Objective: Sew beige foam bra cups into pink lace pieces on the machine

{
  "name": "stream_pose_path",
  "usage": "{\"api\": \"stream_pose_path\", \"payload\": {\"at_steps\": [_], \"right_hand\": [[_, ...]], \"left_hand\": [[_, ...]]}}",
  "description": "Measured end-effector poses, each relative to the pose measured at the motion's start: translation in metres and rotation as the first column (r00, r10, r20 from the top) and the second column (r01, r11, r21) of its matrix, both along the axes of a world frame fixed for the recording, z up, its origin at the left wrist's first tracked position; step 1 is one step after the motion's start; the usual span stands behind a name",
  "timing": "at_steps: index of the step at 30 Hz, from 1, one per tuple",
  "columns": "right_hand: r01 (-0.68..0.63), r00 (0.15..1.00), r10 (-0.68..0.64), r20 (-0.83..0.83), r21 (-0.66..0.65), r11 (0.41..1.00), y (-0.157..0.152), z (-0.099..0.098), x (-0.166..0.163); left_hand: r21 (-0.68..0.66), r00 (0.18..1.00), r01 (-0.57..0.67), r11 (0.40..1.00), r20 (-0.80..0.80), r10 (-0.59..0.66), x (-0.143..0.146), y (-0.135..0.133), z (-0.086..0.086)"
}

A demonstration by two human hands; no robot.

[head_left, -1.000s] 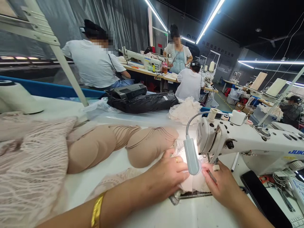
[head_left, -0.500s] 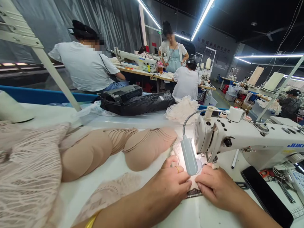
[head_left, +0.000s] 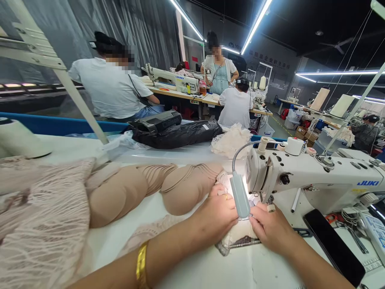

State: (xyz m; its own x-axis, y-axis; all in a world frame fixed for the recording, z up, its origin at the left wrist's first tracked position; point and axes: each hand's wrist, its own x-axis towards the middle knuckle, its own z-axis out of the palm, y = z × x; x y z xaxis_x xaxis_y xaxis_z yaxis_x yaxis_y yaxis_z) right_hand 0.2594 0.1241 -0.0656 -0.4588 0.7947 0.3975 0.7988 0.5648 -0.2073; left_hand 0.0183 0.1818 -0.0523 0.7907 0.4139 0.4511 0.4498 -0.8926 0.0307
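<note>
My left hand (head_left: 215,210) rests on a cream lace-edged fabric piece (head_left: 242,232) on the white sewing table, its fingers curled and pressed onto it. Facing it, my right hand (head_left: 270,226) closes its thumb and fingers at the fabric's right side. The work lies by the needle area of a white sewing machine (head_left: 306,168), partly hidden by a grey gooseneck lamp (head_left: 240,196). A dark trim lines the fabric's near edge. To the left of my left hand, fanned stacks of beige pads (head_left: 185,194) lie on the table.
Cream lace (head_left: 54,212) covers the table's left side, near a thread cone (head_left: 22,138). A black phone (head_left: 333,245) and scissors (head_left: 356,237) lie at the right. A black plastic bag (head_left: 177,134) sits behind the table. Co-workers are at machines farther back.
Both hands have moved slightly away from me, toward the machine. More of the cream fabric and its dark near edge now shows below them. The view has shifted slightly.
</note>
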Motion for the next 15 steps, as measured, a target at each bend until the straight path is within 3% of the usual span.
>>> {"api": "stream_pose_path", "payload": {"at_steps": [4, 7, 11, 15], "right_hand": [[0.018, 1.0, -0.019, 0.016, 0.056, 0.998, 0.003, -0.002, 0.002], [0.004, 0.998, -0.008, 0.056, 0.071, 0.997, 0.002, -0.003, 0.005], [-0.026, 0.998, 0.022, 0.051, 0.084, 0.996, -0.003, -0.008, 0.011], [-0.102, 0.994, 0.105, -0.03, 0.093, 0.99, -0.002, -0.019, 0.014]], "left_hand": [[-0.03, 0.999, -0.012, 0.999, -0.041, 0.01, -0.001, 0.0, 0.012], [-0.027, 0.998, -0.056, 0.998, -0.025, 0.055, -0.017, -0.008, 0.028], [-0.085, 0.965, -0.253, 0.964, 0.04, 0.257, -0.077, -0.031, 0.056], [-0.19, 0.844, -0.515, 0.836, 0.057, 0.533, -0.136, -0.067, 0.06]]}}
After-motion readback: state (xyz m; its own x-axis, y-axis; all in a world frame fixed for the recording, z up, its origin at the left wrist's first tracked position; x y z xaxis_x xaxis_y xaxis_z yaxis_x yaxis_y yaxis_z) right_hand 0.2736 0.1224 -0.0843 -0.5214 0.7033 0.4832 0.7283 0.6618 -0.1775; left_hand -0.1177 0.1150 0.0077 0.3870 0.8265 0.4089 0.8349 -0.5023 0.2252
